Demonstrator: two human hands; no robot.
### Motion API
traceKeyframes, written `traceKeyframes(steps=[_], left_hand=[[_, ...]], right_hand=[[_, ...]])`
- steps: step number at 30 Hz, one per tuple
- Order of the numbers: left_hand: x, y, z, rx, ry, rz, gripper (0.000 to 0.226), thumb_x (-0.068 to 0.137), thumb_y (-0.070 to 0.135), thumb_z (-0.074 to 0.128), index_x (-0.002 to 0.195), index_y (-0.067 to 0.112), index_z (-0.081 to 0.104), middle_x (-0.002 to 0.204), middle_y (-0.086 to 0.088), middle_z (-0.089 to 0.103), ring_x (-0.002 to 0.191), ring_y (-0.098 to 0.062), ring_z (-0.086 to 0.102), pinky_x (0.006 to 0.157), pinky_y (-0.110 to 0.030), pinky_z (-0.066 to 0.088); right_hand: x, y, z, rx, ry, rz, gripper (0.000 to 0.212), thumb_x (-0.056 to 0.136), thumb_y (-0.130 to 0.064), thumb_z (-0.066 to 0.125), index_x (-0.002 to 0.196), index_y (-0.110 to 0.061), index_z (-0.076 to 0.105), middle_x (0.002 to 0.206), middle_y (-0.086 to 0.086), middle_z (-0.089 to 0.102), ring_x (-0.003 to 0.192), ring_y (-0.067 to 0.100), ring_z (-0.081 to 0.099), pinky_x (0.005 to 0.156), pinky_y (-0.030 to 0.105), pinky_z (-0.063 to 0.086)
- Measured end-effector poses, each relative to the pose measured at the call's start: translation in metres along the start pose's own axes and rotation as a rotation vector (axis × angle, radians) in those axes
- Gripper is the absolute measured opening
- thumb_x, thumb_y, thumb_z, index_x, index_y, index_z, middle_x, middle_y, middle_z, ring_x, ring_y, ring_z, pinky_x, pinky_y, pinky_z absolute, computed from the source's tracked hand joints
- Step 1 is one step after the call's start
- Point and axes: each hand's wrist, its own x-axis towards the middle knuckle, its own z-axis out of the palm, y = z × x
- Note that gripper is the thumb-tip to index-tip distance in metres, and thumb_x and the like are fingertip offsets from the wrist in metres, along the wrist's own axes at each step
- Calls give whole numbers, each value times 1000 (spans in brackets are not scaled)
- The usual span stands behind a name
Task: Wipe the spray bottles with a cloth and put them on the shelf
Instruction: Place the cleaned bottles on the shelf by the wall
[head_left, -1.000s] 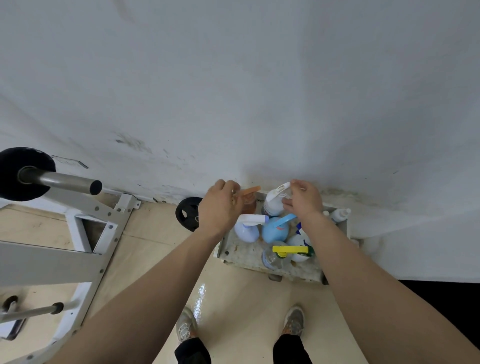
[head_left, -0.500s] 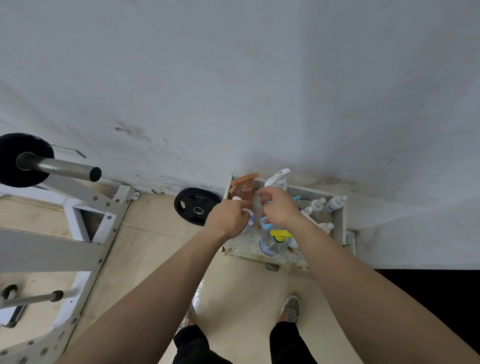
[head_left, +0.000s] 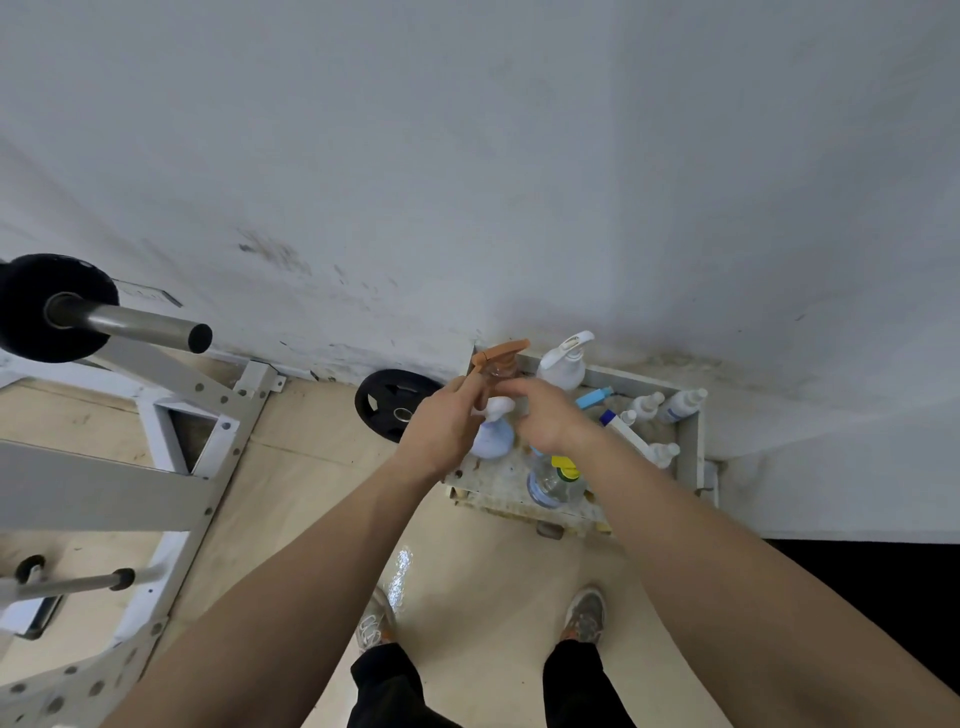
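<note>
Lettering on the bottles is too small for us to read, and we make out no brand. We see a low white metal shelf (head_left: 691, 447) with raised edges standing on the floor against the white wall (head_left: 519, 156).

At its back stand a clear spray bottle with an orange trigger (head_left: 501, 356) and, just beside it, a white plastic bottle with a white pump head (head_left: 563, 361). In front of them we see a round pale lilac spray bottle (head_left: 493, 439), and nearer the front edge a clear spray bottle with a yellow trigger (head_left: 551, 480). On the right side of the shelf are several small white squeeze bottles (head_left: 683, 402), a white tube with a dark blue cap (head_left: 626, 434) and a light blue nozzle (head_left: 595, 397).

Both our hands are over the back left part of the shelf. Our left hand (head_left: 441, 431) reaches up to the neck under the orange trigger; its back faces us, so we cannot tell whether the fingers close round it. Our right hand (head_left: 545, 421) stretches its fingers toward the clear body of the same bottle, and we cannot tell whether it grips anything.

A black weight plate (head_left: 392, 402) leans on the wall left of the shelf. Farther left stands a white steel rack (head_left: 156, 457) carrying a barbell (head_left: 130, 322). Our grey shoes (head_left: 587, 616) stand on the beige floor (head_left: 311, 467).
</note>
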Motion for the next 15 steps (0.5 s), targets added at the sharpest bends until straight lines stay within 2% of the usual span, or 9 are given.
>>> traceKeyframes(steps=[2, 5, 8, 12, 15], left_hand=[[1, 0, 4, -49, 14, 2, 23, 88, 6, 59, 90, 22, 42, 92, -2, 56, 75, -29, 53, 65, -43, 44], [4, -1, 8, -101, 26, -9, 17, 88, 8, 62, 90, 15, 47, 90, 0, 54, 75, -26, 50, 62, -38, 39], [4, -4, 8, -153, 69, -11, 22, 87, 11, 68, 87, 18, 47, 86, 1, 50, 72, -22, 47, 59, -33, 33], [3, -5, 11, -155, 151, -12, 23, 87, 12, 70, 80, 16, 49, 80, 0, 48, 69, -23, 48, 60, -37, 39], [5, -7, 13, -180, 166, -38, 26, 86, 11, 70, 77, 18, 47, 81, 0, 50, 70, -20, 47, 62, -36, 41]], right_hand=[[3, 0, 5, 24, 28, 31, 37, 92, -3, 56, 124, -20, 68, 120, 3, 69, 99, 21, 60, 74, 27, 44], [6, 1, 12, 64, 122, 81, 34, 95, -6, 53, 122, -19, 69, 119, 5, 70, 102, 23, 61, 83, 32, 48], [7, 2, 14, 74, 157, 79, 35, 96, -3, 51, 121, -18, 69, 120, 4, 70, 107, 24, 62, 93, 37, 52], [8, 0, 13, 119, 176, 90, 34, 96, -1, 52, 118, -18, 70, 118, 4, 70, 105, 23, 61, 87, 31, 47], [10, -2, 13, 150, 195, 94, 34, 96, -1, 52, 121, -17, 70, 121, 5, 69, 104, 20, 58, 88, 29, 45]])
